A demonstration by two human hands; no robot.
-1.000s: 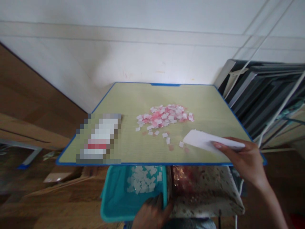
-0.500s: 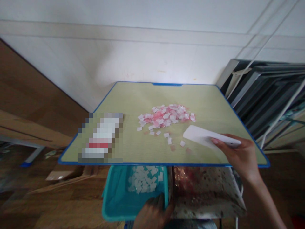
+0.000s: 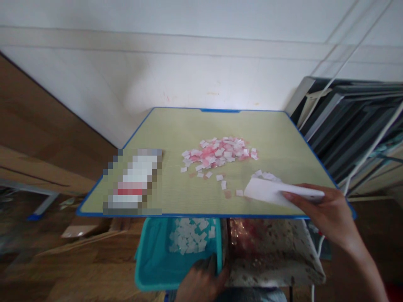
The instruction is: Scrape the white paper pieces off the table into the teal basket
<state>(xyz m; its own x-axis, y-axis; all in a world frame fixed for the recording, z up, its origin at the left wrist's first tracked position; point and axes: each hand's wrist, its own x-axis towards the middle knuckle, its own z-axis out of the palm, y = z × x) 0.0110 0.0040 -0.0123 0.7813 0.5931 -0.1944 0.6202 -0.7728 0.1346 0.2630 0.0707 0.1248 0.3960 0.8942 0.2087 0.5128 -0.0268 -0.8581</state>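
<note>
My right hand [image 3: 333, 212] is closed on the end of a flat white scraper [image 3: 267, 192], its blade low over the board near the front right. Several small white squares [image 3: 266, 175] lie along the scraper's far edge, and one touches or nearly touches its tip. A pile of white and pink squares [image 3: 220, 152] sits mid-board, with a few loose ones in front. Below the board's front edge, my left hand [image 3: 201, 280] grips the near right rim of a teal tub [image 3: 140, 256], fingers inside and thumb outside. White squares [image 3: 189, 237] lie in the tub.
The blue-edged board [image 3: 176, 126] stands against a white wall. A pixelated oblong [image 3: 135, 180] covers its left side. A stained tray with a shiny red patch [image 3: 273, 256] is right of the tub. Dark panels [image 3: 355, 113] lean at right; brown cardboard [image 3: 47, 113] stands at left.
My right hand has moved the scraper slightly right and nearer to me. White squares now show behind its far edge. My left hand and the tub have stayed in place.
</note>
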